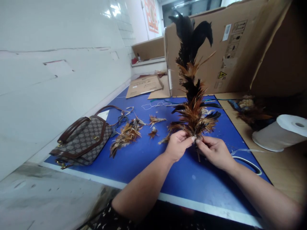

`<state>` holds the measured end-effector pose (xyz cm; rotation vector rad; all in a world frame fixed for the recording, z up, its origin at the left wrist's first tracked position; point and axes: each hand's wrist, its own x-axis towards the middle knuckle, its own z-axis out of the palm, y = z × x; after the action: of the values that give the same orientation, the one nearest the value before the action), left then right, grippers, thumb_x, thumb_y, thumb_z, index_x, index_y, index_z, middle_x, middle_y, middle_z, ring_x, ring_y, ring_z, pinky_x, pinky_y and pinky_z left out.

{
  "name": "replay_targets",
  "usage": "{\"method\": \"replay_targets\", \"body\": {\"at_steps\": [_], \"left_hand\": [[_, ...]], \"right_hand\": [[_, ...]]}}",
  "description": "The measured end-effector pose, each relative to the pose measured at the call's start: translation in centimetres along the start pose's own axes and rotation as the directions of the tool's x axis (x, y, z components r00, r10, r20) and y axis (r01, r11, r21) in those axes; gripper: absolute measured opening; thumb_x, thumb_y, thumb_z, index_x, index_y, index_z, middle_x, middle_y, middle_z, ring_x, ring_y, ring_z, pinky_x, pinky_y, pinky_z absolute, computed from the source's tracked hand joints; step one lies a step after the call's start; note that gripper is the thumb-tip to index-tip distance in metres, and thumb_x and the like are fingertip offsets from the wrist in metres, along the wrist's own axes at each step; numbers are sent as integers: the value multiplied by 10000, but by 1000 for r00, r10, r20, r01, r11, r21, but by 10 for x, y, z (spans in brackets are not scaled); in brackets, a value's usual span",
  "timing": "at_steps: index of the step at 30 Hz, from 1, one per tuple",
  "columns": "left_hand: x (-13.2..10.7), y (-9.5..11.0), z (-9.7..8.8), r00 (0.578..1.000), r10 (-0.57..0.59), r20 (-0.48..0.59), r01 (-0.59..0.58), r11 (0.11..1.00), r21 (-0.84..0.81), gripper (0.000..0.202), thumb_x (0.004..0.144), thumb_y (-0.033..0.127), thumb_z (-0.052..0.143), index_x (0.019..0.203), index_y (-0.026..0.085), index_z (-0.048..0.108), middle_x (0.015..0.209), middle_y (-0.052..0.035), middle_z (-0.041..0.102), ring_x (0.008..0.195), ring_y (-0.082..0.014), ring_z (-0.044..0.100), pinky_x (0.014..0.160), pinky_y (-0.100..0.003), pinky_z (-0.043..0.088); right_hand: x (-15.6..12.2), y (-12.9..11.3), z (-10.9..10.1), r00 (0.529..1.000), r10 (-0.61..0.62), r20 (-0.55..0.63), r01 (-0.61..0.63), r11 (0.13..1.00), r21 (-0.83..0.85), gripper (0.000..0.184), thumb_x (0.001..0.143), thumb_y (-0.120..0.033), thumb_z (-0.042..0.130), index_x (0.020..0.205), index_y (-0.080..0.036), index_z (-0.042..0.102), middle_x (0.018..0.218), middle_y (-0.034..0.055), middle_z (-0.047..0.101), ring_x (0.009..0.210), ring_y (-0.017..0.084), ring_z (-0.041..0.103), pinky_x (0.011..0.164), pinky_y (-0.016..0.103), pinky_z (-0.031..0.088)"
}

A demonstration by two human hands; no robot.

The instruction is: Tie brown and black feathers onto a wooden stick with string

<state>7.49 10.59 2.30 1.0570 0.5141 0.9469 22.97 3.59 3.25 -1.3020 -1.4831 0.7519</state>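
A tall feather duster (192,95) of brown and black feathers stands up from the blue table surface (144,159). My left hand (177,145) pinches the lower feathers of the duster near its base. My right hand (214,151) is closed on the thin stick at the duster's bottom, fingertips meeting those of the left hand. Loose bunches of brown feathers (126,135) lie to the left of my hands, with smaller tufts (154,121) beyond them.
A brown patterned handbag (83,139) sits at the table's left edge. A white spool of cord (280,132) lies at right beside a dark feather pile (251,111). Big cardboard boxes (230,48) stand behind. A white wall runs along the left.
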Motion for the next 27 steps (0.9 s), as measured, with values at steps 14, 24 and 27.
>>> {"method": "replay_targets", "body": {"at_steps": [14, 24, 27], "left_hand": [[2, -13, -1, 995, 101, -12, -100, 994, 46, 346, 771, 400, 852, 870, 151, 635, 719, 2, 627, 547, -75, 492, 518, -247, 382], [5, -19, 3, 992, 120, -43, -115, 989, 96, 348, 801, 404, 814, 918, 150, 608, 732, 12, 632, 591, -88, 551, 558, -225, 464], [2, -20, 10, 967, 222, -126, -198, 964, 178, 366, 848, 374, 785, 1090, 168, 602, 916, -32, 662, 726, -111, 612, 620, -222, 503]], "right_hand": [[-1, -3, 2, 999, -29, 35, 33, 993, -117, 363, 991, -411, 549, 841, -156, 760, 618, 0, 580, 564, 130, 473, 556, 258, 397], [-1, 3, 5, 1000, 14, -12, -16, 990, -139, 371, 979, -414, 539, 776, -162, 722, 610, 13, 604, 548, 139, 493, 536, 265, 392], [1, 7, 5, 992, 37, -118, -54, 988, -147, 387, 972, -435, 539, 720, -171, 670, 577, 3, 567, 514, 132, 464, 498, 262, 364]]}}
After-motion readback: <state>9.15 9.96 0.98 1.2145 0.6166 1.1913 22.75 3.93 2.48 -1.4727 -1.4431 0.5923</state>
